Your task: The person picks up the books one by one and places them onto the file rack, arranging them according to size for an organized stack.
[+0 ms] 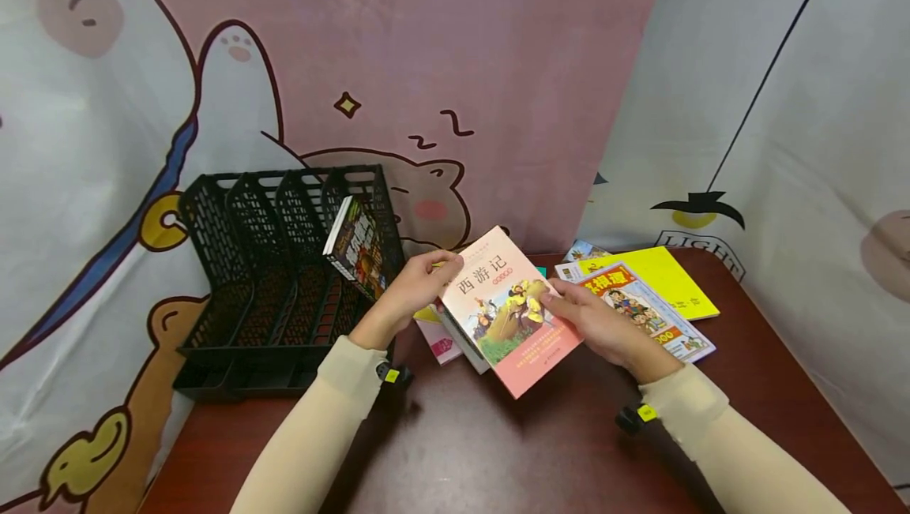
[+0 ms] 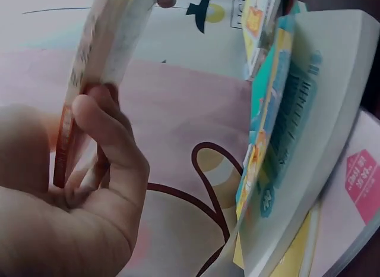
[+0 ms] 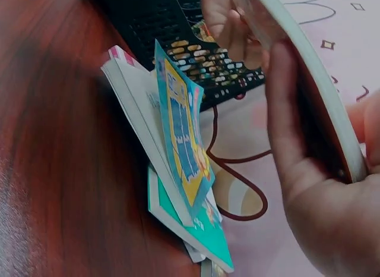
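Both hands hold a pink-covered book (image 1: 526,320) tilted above the table, its illustrated front cover facing up. My left hand (image 1: 415,287) pinches its upper left corner, thumb on the cover. On the opposite edge, my right hand (image 1: 600,326) grips it with the thumb over the picture. The left wrist view shows the left fingers (image 2: 116,140) bent round the narrow end of the book (image 2: 98,57). Seen from the right wrist, the book's pale page edge (image 3: 320,75) lies between thumb and fingers. Beneath it are stacked books (image 1: 442,338), partly hidden by the held one.
A black slotted rack (image 1: 273,277) stands to the left, with dark-covered books (image 1: 359,249) leaning in its right-hand compartment. At the right lie a yellow book (image 1: 678,281) and a colourful comic-style book (image 1: 657,313), overlapping. A patterned cloth (image 1: 498,88) hangs behind the brown table (image 1: 469,451).
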Demonstrator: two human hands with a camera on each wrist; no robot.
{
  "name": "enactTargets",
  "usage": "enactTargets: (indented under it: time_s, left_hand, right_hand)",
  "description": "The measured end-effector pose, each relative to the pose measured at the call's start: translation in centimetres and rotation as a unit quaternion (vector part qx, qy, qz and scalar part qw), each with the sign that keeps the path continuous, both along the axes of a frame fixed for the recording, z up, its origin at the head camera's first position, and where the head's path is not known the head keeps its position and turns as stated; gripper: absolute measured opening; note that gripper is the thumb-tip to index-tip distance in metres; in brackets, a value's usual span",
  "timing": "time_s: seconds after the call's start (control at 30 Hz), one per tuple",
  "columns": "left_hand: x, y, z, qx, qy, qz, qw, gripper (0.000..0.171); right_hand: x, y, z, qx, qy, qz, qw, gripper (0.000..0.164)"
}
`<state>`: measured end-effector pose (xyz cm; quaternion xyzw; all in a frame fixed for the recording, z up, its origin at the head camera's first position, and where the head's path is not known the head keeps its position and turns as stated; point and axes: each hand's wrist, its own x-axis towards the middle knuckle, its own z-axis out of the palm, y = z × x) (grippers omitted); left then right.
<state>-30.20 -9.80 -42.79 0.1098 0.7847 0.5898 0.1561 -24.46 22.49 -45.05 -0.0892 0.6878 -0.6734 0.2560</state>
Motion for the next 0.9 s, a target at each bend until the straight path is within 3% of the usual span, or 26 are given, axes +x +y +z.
enactTargets:
  time_s: [0.13, 0.3, 0.47, 0.73, 0.9]
  left_hand:
    - [0.0, -0.1, 0.6, 0.050, -0.016, 0.021, 0.9984, 0.048]
    - [0.6, 0.3, 1.2, 0.072, -0.021, -0.002, 0.9972, 0.062]
    - [1.1, 0.9, 1.7, 0.077, -0.001, -0.015, 0.9969, 0.061]
    - [1.4, 0.7, 1.4, 0.072, 0.047, 0.050, 0.9950, 0.044]
    - [1.4, 0.2, 1.4, 0.072, 0.055, 0.063, 0.9939, 0.043]
  right_hand:
    - [0.4, -0.8, 0.0, -0.032, 0.031, -0.036, 0.998, 0.065]
    - [0.8, -2.1, -0.1, -0.071, 0.073, -0.067, 0.993, 0.053]
    - [1.5, -3.4, -0.5, -0.043, 0.100, -0.084, 0.990, 0.047]
    - [1.6, -4.4, -0.7, 0.017, 0.090, -0.071, 0.993, 0.059]
    - [1.1, -4.8, -1.0, 0.015, 0.070, -0.058, 0.996, 0.066]
